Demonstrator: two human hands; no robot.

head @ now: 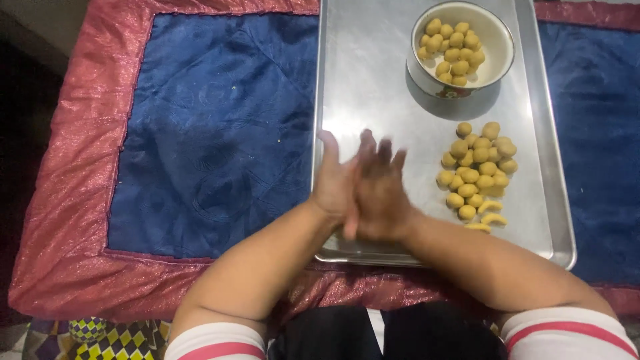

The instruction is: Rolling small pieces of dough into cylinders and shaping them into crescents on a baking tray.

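My left hand (331, 183) and my right hand (380, 193) are pressed palm to palm over the near edge of a metal tray (363, 87). The fingers are blurred. Whether anything lies between the palms is hidden. To the right of my hands, several small yellow dough balls (477, 170) lie in a heap on the tray, with a few curved, crescent-shaped dough pieces (490, 217) at the heap's near end. A white bowl (497, 33) at the tray's far end holds several more dough balls (452, 52).
The tray rests on a blue cloth (213, 133) with a shiny red border (67, 200). A checkered yellow and dark fabric (113, 337) shows at the lower left. Dark floor lies beyond the cloth's left edge.
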